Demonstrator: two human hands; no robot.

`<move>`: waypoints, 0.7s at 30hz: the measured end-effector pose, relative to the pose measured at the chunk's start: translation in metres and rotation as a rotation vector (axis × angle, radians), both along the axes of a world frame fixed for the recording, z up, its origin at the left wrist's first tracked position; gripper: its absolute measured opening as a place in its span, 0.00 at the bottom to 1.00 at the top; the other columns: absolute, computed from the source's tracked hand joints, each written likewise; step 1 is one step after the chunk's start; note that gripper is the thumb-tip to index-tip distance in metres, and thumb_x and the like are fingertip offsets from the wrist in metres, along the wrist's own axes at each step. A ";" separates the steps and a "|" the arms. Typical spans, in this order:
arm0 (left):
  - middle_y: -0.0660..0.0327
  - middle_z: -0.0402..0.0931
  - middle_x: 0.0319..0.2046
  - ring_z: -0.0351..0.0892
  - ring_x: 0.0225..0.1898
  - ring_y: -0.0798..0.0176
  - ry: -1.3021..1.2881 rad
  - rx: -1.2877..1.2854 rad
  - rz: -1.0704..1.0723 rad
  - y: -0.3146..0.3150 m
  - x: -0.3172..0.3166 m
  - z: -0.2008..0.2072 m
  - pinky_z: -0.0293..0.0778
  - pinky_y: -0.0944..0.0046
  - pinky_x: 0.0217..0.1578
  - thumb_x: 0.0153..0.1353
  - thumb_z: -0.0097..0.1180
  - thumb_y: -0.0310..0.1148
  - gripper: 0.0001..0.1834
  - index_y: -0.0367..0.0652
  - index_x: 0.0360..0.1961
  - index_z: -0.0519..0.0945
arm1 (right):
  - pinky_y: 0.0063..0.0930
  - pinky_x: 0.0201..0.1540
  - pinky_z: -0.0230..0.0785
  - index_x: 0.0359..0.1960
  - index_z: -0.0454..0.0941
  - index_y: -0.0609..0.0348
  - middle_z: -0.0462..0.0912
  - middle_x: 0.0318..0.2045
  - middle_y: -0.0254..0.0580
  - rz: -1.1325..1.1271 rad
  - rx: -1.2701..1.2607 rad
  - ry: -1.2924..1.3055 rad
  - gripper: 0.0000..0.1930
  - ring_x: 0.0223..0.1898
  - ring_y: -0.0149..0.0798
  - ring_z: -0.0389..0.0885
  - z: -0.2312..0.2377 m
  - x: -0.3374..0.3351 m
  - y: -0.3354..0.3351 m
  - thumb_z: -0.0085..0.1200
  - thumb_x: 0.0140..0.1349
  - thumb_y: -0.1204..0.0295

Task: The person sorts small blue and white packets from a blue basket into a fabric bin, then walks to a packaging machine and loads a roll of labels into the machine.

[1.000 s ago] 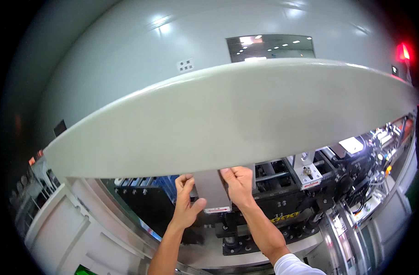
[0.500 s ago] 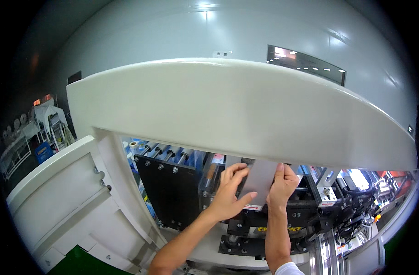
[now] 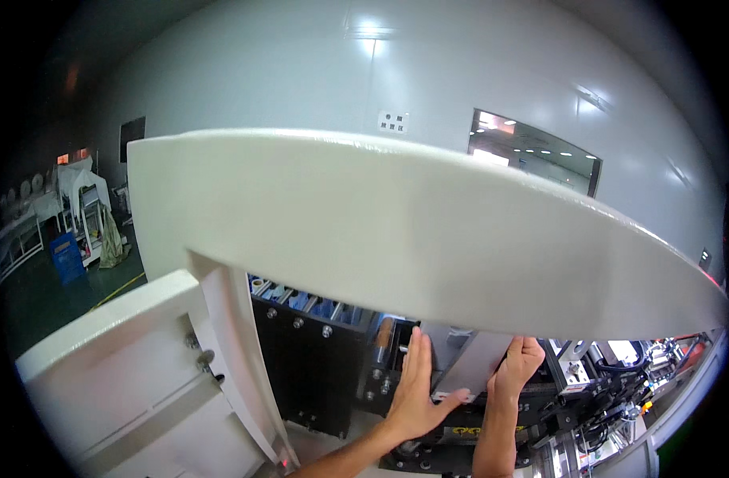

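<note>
Inside the machine opening, a flat grey metal plate sits tilted between my hands. My right hand is closed on its right edge, thumb and curled fingers gripping near the top. My left hand is at the plate's left side, fingers stretched out and pointing up, the thumb near the lower left edge. Whether the left palm touches the machine part behind it, I cannot tell. The plate's upper end is hidden behind the white machine cover.
To the left stands a black side plate with bolts and rollers above it. A white cabinet door hangs open at the far left. Metal brackets, cables and black mechanisms crowd the right. A window is in the wall behind.
My view has tilted up, so the cover and hands appear lower. My left hand's fingers have straightened from a bent pose. My right hand keeps its grip on the plate.
</note>
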State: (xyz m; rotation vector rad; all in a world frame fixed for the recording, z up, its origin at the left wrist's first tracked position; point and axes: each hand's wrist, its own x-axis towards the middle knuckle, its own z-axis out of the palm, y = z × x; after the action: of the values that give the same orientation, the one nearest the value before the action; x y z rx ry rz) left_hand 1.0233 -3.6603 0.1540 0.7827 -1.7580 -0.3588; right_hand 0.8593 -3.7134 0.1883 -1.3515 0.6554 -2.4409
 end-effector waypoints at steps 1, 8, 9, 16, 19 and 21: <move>0.32 0.31 0.68 0.34 0.70 0.35 -0.002 -0.008 0.024 0.001 -0.003 0.001 0.41 0.47 0.67 0.52 0.66 0.47 0.58 0.24 0.67 0.39 | 0.19 0.36 0.69 0.32 0.78 0.73 0.82 0.30 0.39 -0.033 -0.023 -0.021 0.12 0.31 0.26 0.77 -0.007 -0.004 -0.005 0.49 0.67 0.74; 0.33 0.32 0.68 0.39 0.69 0.34 -0.042 0.038 0.102 -0.002 -0.013 -0.003 0.46 0.46 0.65 0.45 0.71 0.44 0.60 0.29 0.68 0.43 | 0.17 0.30 0.66 0.25 0.76 0.70 0.80 0.25 0.36 -0.193 -0.065 -0.009 0.14 0.26 0.23 0.74 -0.022 -0.016 -0.022 0.50 0.67 0.72; 0.34 0.33 0.68 0.40 0.69 0.34 -0.005 0.019 0.114 -0.001 -0.014 -0.002 0.47 0.45 0.64 0.43 0.72 0.42 0.59 0.32 0.68 0.45 | 0.17 0.30 0.66 0.25 0.76 0.70 0.80 0.25 0.35 -0.212 -0.072 0.022 0.14 0.26 0.23 0.73 -0.022 -0.018 -0.024 0.50 0.67 0.72; 0.35 0.34 0.69 0.40 0.70 0.36 0.032 -0.028 0.146 -0.005 -0.016 -0.007 0.47 0.45 0.64 0.43 0.72 0.40 0.57 0.36 0.69 0.48 | 0.15 0.29 0.66 0.29 0.76 0.69 0.80 0.25 0.35 -0.134 0.026 0.196 0.15 0.25 0.22 0.73 -0.014 -0.020 -0.009 0.46 0.70 0.70; 0.36 0.33 0.69 0.38 0.70 0.37 0.045 -0.031 0.126 -0.004 -0.018 -0.008 0.46 0.43 0.64 0.44 0.71 0.40 0.57 0.37 0.69 0.47 | 0.15 0.29 0.66 0.31 0.76 0.69 0.80 0.26 0.36 -0.096 0.038 0.148 0.14 0.25 0.22 0.74 -0.009 -0.016 -0.001 0.45 0.70 0.70; 0.37 0.32 0.69 0.37 0.71 0.37 0.055 -0.033 0.119 -0.004 -0.017 -0.009 0.45 0.41 0.64 0.44 0.71 0.41 0.58 0.38 0.70 0.46 | 0.17 0.28 0.62 0.24 0.75 0.70 0.78 0.23 0.33 -0.057 0.015 0.063 0.13 0.25 0.23 0.71 0.003 -0.004 0.005 0.50 0.66 0.74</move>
State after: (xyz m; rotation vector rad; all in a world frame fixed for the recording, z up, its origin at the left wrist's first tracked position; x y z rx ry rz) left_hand 1.0059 -3.6642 0.1455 0.8417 -1.6543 -0.2684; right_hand 0.8553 -3.7082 0.1908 -1.4280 0.7363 -2.4405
